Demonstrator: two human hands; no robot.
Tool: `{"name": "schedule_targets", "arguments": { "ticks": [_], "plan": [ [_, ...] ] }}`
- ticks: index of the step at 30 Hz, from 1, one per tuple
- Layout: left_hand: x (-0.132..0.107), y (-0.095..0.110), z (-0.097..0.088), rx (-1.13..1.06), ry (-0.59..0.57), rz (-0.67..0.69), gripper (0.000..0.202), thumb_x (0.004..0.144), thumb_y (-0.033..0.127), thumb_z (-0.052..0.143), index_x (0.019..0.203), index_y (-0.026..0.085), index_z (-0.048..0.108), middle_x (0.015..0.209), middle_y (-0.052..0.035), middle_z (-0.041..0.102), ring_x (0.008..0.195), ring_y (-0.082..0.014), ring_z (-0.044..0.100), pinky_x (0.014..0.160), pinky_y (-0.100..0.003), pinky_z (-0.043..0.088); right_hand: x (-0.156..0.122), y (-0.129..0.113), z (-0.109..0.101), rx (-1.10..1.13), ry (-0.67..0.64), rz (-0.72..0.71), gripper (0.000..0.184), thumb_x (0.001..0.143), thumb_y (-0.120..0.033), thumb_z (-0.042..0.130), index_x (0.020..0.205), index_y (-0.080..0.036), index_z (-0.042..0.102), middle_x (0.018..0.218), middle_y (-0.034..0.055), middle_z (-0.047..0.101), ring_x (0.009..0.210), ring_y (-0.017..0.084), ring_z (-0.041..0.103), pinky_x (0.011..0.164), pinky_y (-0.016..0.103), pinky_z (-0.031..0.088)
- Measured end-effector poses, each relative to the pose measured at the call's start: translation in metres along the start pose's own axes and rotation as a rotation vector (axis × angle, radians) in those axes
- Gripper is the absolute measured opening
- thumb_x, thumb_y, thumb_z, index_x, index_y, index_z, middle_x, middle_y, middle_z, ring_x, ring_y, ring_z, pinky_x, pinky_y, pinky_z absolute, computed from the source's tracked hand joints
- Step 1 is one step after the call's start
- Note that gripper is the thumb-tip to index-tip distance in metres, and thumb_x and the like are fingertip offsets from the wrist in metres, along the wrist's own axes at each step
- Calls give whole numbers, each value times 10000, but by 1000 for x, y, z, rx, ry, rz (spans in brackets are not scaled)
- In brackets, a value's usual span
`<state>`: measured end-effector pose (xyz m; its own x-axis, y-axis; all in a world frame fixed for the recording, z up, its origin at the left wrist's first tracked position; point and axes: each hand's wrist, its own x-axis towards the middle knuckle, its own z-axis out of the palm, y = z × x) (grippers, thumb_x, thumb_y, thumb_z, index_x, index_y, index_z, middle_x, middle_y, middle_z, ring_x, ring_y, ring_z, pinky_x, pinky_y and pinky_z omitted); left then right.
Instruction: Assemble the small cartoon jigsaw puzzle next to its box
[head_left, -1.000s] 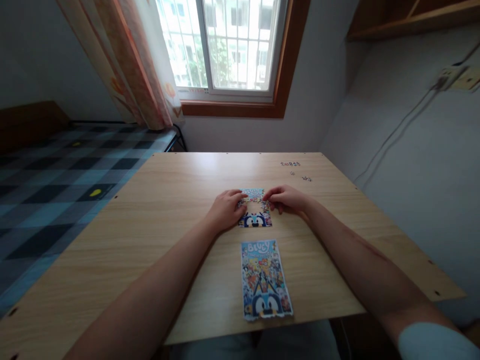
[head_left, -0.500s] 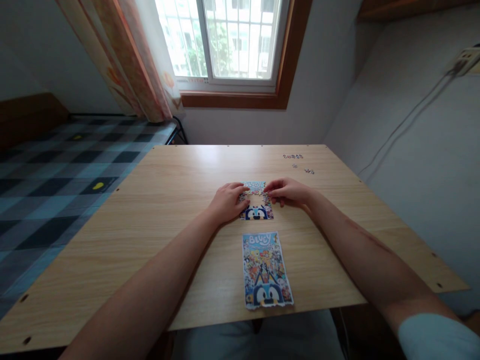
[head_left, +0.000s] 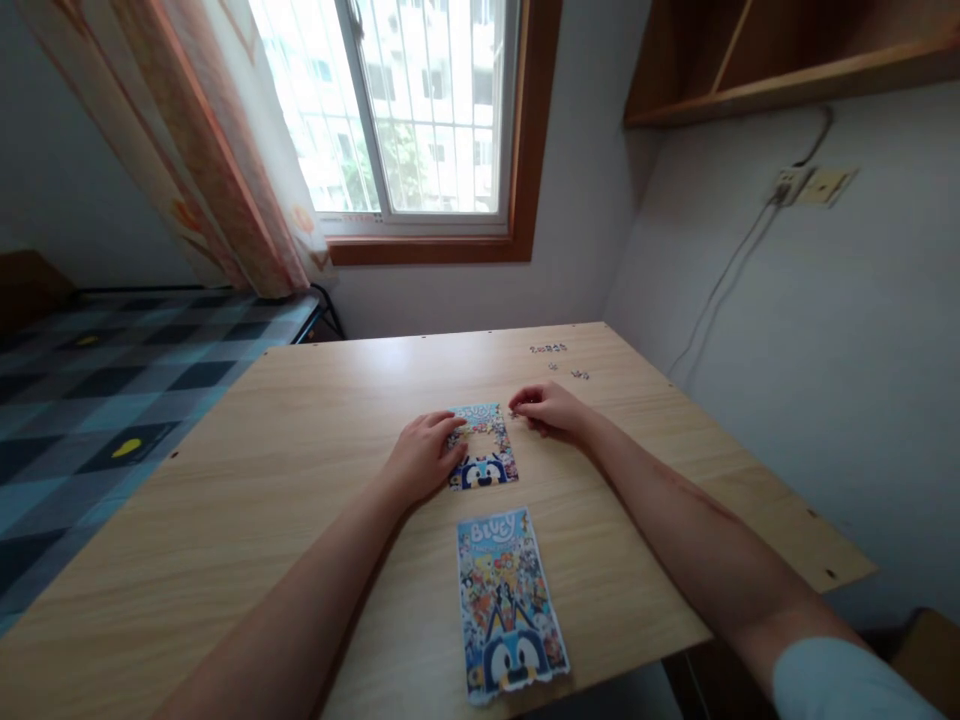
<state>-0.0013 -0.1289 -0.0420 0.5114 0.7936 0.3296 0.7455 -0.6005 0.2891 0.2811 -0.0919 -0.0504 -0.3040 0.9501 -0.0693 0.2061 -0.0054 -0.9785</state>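
Observation:
A small colourful jigsaw puzzle [head_left: 484, 452] lies partly assembled in the middle of the wooden table [head_left: 300, 480], with a bare gap in its centre. My left hand [head_left: 420, 462] rests on the puzzle's left edge, fingers curled down against it. My right hand [head_left: 546, 408] sits just right of the puzzle's top right corner, fingers pinched together; whether a piece is in them I cannot make out. A printed reference picture [head_left: 506, 600] of the same blue cartoon dog lies nearer to me, close to the table's front edge.
Several loose puzzle pieces [head_left: 556, 358] lie at the far right of the table. A bed with a checked cover [head_left: 112, 400] stands on the left, a window with a curtain [head_left: 225, 170] behind, and a wall with a cable and socket [head_left: 795, 185] on the right.
My right hand has drawn off the puzzle's top edge to the right. The camera view has turned right and tilted up. My left hand stays on the puzzle's left side.

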Motion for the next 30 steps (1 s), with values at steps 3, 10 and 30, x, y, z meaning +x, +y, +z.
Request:
{"name": "schedule_targets", "arguments": {
  "ticks": [3, 10, 30],
  "plan": [
    [0, -2, 0, 8, -12, 2, 372, 904, 345, 574, 1223, 201, 697, 1316, -115, 659, 1221, -296, 603, 1091, -477, 465, 4, 4, -20, -160, 128, 19, 185, 798, -246, 672, 953, -163, 728, 497, -52, 576, 354, 66, 425, 345, 176, 312],
    [1, -5, 0, 10, -2, 6, 349, 897, 358, 575, 1182, 219, 719, 1298, -106, 672, 1203, -301, 615, 1071, -481, 482, 5, 0, -23, -708, 181, -215, 208, 785, -125, 613, 882, -187, 786, 781, 17, 719, 686, 131, 611, 685, 233, 468],
    [0, -4, 0, 0, 2, -8, 368, 898, 347, 539, 1190, 213, 720, 1308, -111, 671, 1213, -296, 613, 1079, -478, 476, 9, 34, -71, -1052, 760, 219, 354, 918, -337, 535, 1201, -297, 745, 1583, 88, 401, 1503, 365, 208, 1176, 624, 180]
  ]
}}
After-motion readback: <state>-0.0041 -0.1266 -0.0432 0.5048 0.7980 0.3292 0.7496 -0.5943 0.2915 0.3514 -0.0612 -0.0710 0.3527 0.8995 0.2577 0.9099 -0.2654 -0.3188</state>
